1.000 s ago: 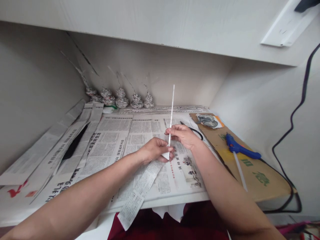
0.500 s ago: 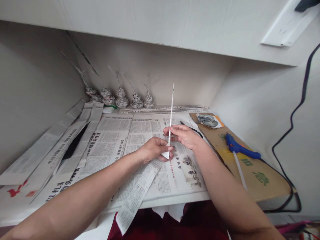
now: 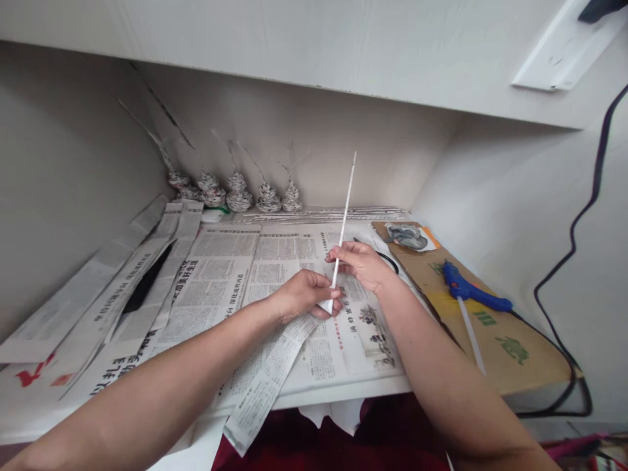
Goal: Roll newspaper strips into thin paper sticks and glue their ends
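A thin rolled paper tube [image 3: 347, 206] stands almost upright between my hands, its tip leaning right. From its lower end a flat newspaper strip [image 3: 275, 386] runs down to the left, over the table's front edge. My left hand [image 3: 309, 294] pinches the base of the tube, where the strip winds around it. Higher up, the thumb and fingers of my right hand [image 3: 356, 261] are closed on the tube's shaft. Beneath both hands lie spread newspaper sheets [image 3: 275, 261].
Several woven paper gourds [image 3: 239, 191] line the back wall beside finished paper tubes [image 3: 324, 214]. Newspaper strips [image 3: 118, 288] with a black object [image 3: 147, 281] lie left. On cardboard [image 3: 530, 360] at right rests a blue glue gun [image 3: 471, 291] with its cord. A low overhang [image 3: 294, 46] is above.
The tube's tip has swung to the right and its shaft now leans more. The strip's loose end has shifted slightly up and left. Both hands keep their grip.
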A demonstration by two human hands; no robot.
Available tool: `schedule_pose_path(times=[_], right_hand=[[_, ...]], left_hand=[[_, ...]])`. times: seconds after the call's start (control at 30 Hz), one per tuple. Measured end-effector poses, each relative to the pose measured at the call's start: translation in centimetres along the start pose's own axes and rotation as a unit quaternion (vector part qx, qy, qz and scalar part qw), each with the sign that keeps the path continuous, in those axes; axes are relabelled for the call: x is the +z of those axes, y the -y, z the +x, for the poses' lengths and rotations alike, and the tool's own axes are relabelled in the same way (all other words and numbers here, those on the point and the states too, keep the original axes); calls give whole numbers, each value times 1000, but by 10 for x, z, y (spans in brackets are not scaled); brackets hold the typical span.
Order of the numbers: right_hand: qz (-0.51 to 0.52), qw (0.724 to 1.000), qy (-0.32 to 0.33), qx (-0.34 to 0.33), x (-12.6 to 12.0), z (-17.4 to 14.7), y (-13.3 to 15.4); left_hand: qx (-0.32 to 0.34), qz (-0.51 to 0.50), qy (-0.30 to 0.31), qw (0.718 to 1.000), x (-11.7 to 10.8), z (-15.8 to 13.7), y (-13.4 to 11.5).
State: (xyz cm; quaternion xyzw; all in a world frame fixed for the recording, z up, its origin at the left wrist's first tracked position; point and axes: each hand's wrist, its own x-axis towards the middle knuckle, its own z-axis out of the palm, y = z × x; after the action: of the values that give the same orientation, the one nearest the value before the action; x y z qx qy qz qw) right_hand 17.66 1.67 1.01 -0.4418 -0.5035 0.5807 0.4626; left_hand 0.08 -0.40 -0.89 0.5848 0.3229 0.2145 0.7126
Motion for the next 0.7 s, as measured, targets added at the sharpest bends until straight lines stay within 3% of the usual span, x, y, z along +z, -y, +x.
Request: schedule_pose_path(times=[0.13, 0.3, 0.47, 0.63, 0.7], right_hand=[[-10, 998, 58, 6, -1, 0, 0], [0, 1000, -5, -2, -1, 3, -3], [-2, 998, 56, 10, 0, 1, -2], [13, 1000, 5, -3, -2, 1, -2], [6, 1000, 26, 0, -2, 0, -1]], left_hand=[[0, -3, -11, 1000, 1, 0, -1], [2, 0, -1, 1000, 0, 0, 0], [0, -2, -12, 1000, 0, 0, 0], [-2, 0, -3, 1000, 1, -1, -1], [0, -6, -6, 1000, 1, -1, -1]])
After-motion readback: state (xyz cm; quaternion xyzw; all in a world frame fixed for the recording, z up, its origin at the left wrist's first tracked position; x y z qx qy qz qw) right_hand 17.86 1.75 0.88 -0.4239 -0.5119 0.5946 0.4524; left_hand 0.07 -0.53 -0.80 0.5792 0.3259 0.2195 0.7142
